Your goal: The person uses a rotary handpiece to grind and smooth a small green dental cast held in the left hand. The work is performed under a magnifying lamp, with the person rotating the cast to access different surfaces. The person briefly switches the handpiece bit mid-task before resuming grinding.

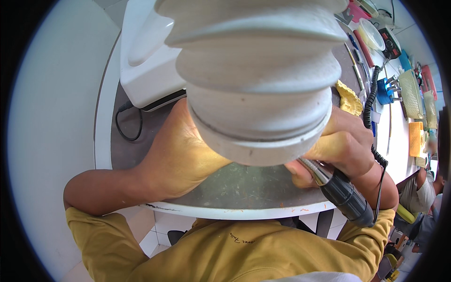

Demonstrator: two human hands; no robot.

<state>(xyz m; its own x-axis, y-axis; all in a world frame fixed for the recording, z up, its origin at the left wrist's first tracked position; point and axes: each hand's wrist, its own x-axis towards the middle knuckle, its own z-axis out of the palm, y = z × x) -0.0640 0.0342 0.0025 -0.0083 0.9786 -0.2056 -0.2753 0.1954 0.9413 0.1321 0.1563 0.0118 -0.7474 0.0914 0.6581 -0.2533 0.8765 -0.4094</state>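
A wide, pale grey corrugated hose (258, 80) hangs down over the middle of the bench and covers much of my hands. My right hand (345, 145) is closed around a rotary handpiece (345, 195), which has a silver nose and a black body. Its thin black lead loops up beside my forearm; the tool's tip is out of sight behind the hose. My left hand (185, 157) reaches in under the hose from the left. The palm side and thumb base show, but its fingers, and anything in them, are hidden.
A white machine (152, 80) stands at the left, with a black cable (127, 134) beside it. On the right are a yellow scalloped piece (348, 99), a coiled black cord (371, 96), a blue bur stand (385, 90) and an orange basket (416, 139). Another person (419, 193) sits far right.
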